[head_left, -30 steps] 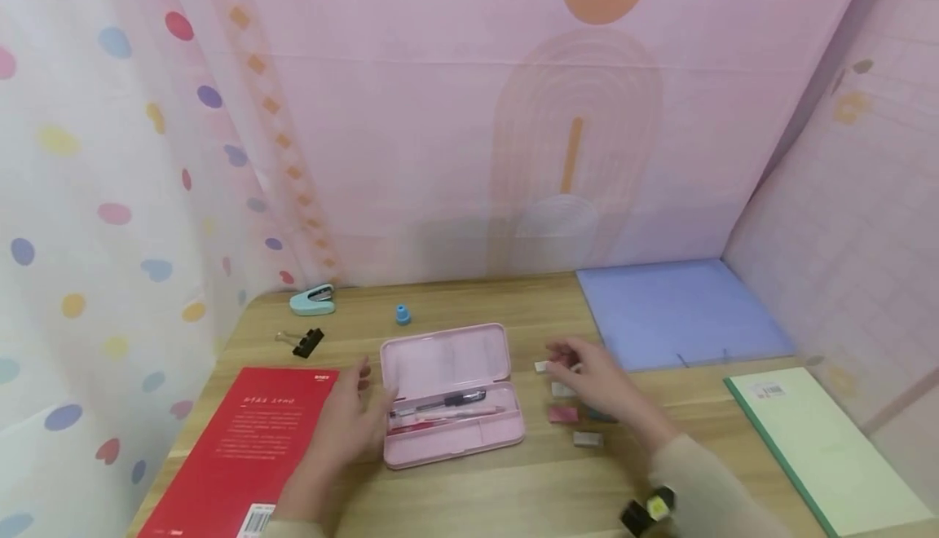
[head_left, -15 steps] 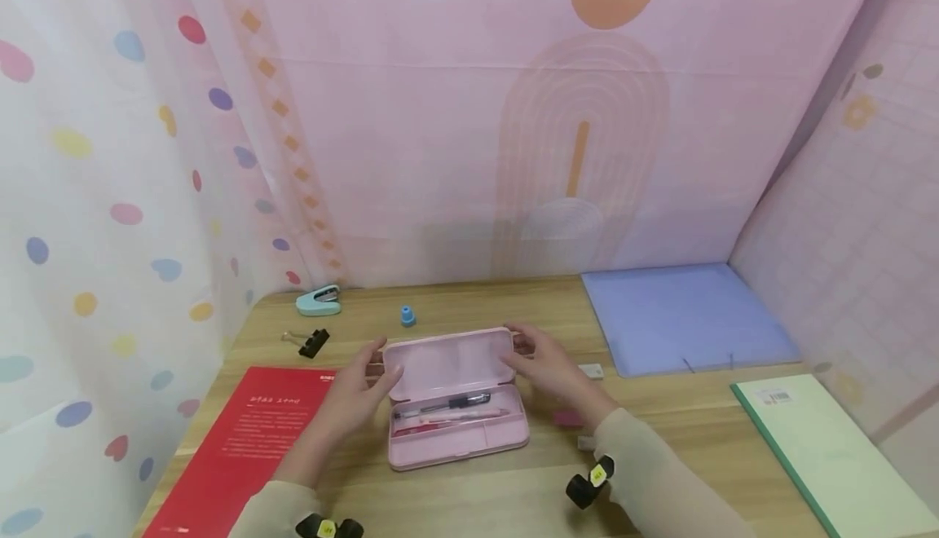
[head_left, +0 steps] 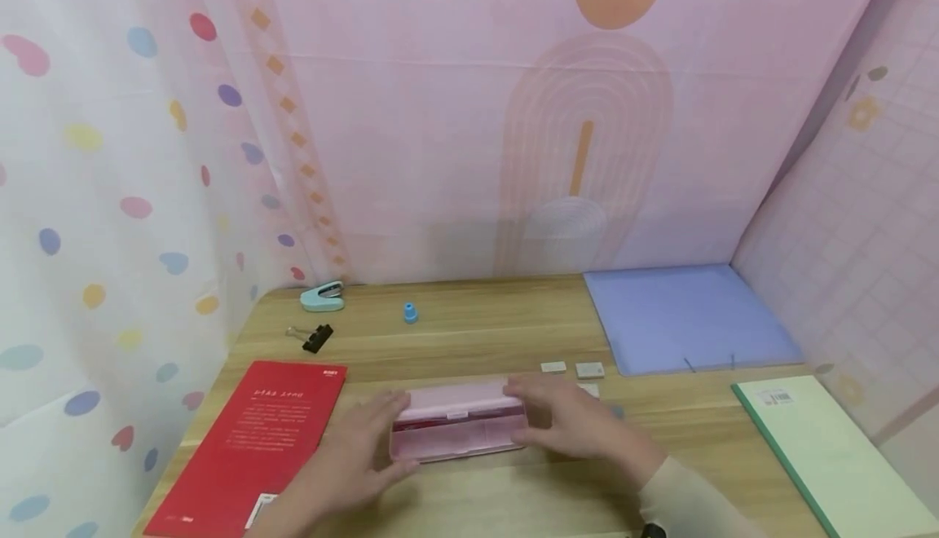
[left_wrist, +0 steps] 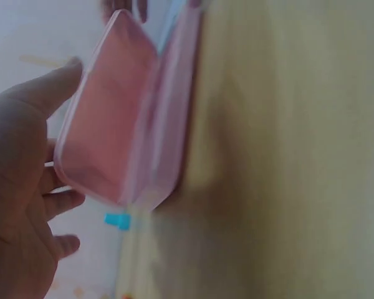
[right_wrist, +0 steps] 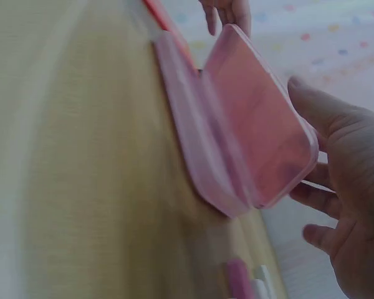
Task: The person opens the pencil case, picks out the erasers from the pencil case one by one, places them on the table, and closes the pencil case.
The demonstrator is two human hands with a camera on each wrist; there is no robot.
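A pink pencil case lies on the table with its lid tilted partway down over the tray. Just a strip of a red pen shows in the gap. My left hand holds the case's left end, fingers at the lid and thumb low by the front edge. At the opposite end, my right hand has its fingertips on the lid and its thumb near the front corner. Both wrist views show the lid's inner face between thumb and fingers.
Small erasers lie right of the case, some behind my right hand. A red book is at left; a binder clip, stapler and blue cone-shaped piece lie behind. At right are a blue folder and pale green notebook.
My right hand has come from the erasers to the case, and my left hand has joined at the other end. The lid has swung from fully open forward and down over the pens.
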